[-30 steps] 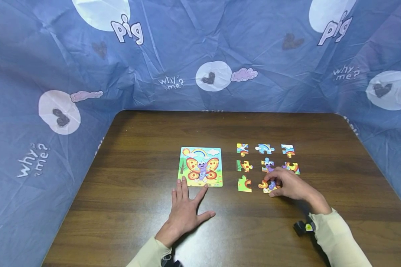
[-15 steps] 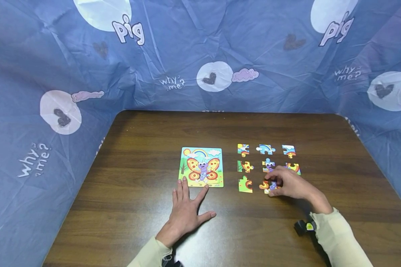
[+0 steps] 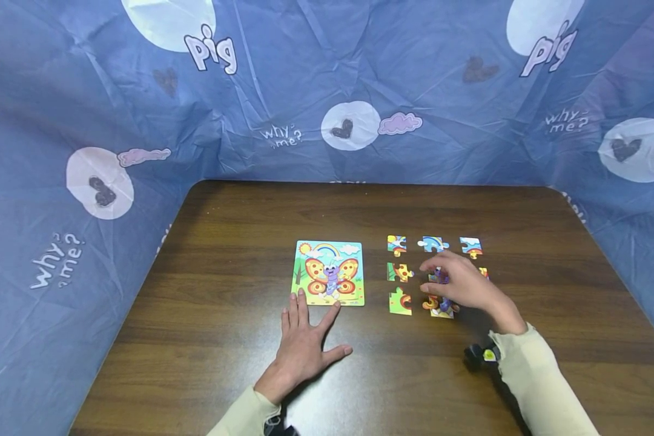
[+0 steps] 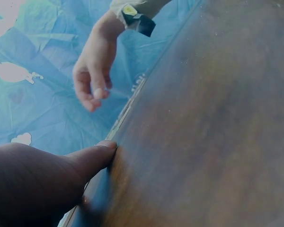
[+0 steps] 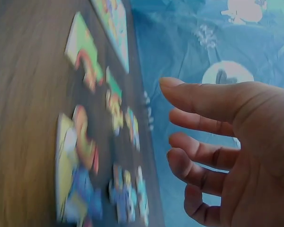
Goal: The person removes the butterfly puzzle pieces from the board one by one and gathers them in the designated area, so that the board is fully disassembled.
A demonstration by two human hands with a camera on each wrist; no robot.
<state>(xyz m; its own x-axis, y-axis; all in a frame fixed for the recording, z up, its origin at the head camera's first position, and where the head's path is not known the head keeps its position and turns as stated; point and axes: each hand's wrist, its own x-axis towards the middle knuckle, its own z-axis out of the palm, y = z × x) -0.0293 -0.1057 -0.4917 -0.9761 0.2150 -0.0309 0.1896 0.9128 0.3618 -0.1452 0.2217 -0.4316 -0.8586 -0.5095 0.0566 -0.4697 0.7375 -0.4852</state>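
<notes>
My left hand (image 3: 300,348) lies spread on the table, its fingertips at the lower edge of a square butterfly picture board (image 3: 329,260). To the board's right, several jigsaw pieces lie apart in three rows. My right hand (image 3: 465,287) hovers over them with loosely bent fingers and holds nothing; the right wrist view shows a gap between thumb and fingers (image 5: 180,139). Beneath it is the lower middle puzzle piece (image 3: 441,313), with a green corner piece (image 3: 399,303) to its left. The hand partly covers the middle row's centre and right pieces.
A rainbow piece (image 3: 432,244) lies in the back row, between a sun piece (image 3: 396,243) and a cloud piece (image 3: 471,246). Blue printed cloth (image 3: 283,79) hangs behind and beside the brown wooden table (image 3: 240,218).
My right hand has let go of the lower middle puzzle piece and risen, shifting slightly away from me. That piece stays on the table. My left hand has kept its place.
</notes>
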